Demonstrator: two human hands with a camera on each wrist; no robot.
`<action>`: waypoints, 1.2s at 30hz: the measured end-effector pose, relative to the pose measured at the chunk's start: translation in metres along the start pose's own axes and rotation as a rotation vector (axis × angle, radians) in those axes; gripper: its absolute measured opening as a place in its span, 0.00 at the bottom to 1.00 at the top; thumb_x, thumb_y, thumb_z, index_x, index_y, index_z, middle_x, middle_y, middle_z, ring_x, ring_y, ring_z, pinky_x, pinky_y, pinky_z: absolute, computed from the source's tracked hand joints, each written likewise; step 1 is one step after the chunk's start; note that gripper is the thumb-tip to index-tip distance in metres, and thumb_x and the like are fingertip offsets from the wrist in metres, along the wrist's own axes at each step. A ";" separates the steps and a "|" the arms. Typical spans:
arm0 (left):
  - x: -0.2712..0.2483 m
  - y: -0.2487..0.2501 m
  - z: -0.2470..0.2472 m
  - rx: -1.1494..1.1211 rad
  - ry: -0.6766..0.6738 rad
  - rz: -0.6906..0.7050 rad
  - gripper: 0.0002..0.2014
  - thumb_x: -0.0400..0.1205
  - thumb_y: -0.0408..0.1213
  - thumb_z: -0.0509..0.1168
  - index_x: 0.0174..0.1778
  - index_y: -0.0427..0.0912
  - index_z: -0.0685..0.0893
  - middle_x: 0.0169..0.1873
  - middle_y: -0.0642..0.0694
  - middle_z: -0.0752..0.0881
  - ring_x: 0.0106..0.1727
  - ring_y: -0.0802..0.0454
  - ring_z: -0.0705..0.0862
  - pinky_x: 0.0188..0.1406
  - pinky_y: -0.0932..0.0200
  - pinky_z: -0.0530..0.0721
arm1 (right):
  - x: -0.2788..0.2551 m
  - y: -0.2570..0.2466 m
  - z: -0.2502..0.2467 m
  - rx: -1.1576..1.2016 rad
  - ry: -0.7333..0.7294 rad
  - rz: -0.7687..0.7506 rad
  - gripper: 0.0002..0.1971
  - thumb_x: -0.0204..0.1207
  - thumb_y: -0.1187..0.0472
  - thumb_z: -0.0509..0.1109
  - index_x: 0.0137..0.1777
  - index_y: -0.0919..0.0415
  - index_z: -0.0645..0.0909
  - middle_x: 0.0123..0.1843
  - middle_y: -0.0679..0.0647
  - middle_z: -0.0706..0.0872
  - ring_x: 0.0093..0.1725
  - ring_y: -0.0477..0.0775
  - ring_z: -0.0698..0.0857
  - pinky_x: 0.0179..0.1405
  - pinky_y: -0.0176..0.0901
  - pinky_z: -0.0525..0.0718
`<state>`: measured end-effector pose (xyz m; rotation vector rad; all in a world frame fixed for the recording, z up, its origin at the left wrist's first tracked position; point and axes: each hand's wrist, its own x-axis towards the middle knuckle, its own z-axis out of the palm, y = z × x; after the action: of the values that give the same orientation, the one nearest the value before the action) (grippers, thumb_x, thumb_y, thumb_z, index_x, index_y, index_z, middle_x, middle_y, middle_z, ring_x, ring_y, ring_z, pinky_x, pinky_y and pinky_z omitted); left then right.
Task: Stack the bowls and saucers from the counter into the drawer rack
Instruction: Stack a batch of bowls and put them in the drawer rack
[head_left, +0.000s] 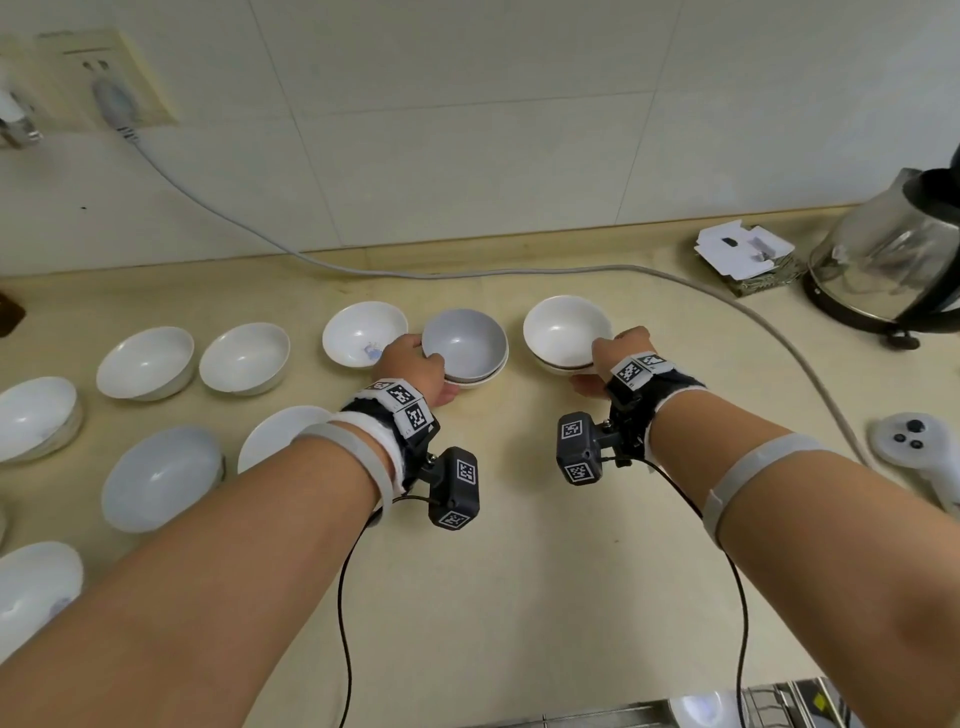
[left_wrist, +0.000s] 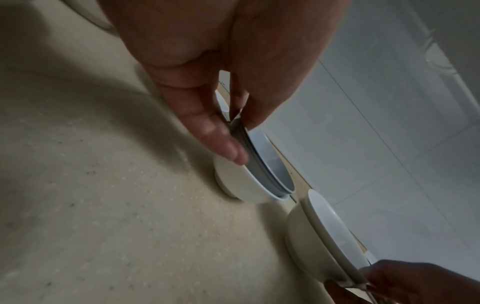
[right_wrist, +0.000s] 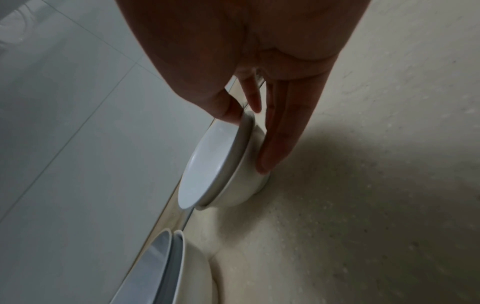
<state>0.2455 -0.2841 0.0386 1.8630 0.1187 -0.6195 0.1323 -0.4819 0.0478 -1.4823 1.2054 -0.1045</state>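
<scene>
Two small stacks of bowls stand on the beige counter. My left hand pinches the near rim of the grey-looking stack, thumb on the rim and fingers down the outer wall. My right hand pinches the near rim of the white stack, thumb on the rim, fingers along the side. Both stacks rest on the counter. Several single white bowls lie to the left. The drawer rack shows at the bottom edge.
A grey power cord runs from a wall socket across the counter's back. A glass kettle and a small box with white card stand at the back right. A white controller lies at the right edge.
</scene>
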 end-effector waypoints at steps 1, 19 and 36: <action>-0.001 0.000 0.000 0.032 0.007 0.013 0.23 0.82 0.27 0.58 0.73 0.47 0.78 0.51 0.34 0.88 0.43 0.31 0.93 0.44 0.44 0.93 | -0.002 -0.001 0.000 0.003 -0.024 0.020 0.22 0.69 0.66 0.61 0.65 0.68 0.72 0.35 0.62 0.86 0.43 0.73 0.93 0.55 0.68 0.89; -0.058 -0.010 -0.004 -0.059 -0.298 -0.094 0.20 0.89 0.38 0.59 0.79 0.47 0.73 0.66 0.40 0.82 0.54 0.36 0.91 0.52 0.45 0.91 | -0.075 -0.033 0.010 -0.074 -0.242 -0.067 0.20 0.80 0.71 0.61 0.72 0.68 0.76 0.44 0.65 0.85 0.45 0.72 0.92 0.42 0.58 0.94; -0.066 -0.014 0.007 -0.236 -0.351 -0.192 0.26 0.88 0.34 0.56 0.83 0.51 0.64 0.79 0.36 0.71 0.62 0.25 0.86 0.63 0.36 0.85 | -0.075 0.003 0.041 -0.208 -0.174 -0.092 0.22 0.82 0.62 0.57 0.75 0.62 0.71 0.65 0.65 0.79 0.47 0.65 0.90 0.43 0.60 0.92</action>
<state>0.1815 -0.2712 0.0563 1.5021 0.1338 -1.0111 0.1222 -0.4000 0.0718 -1.6920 1.0317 0.0893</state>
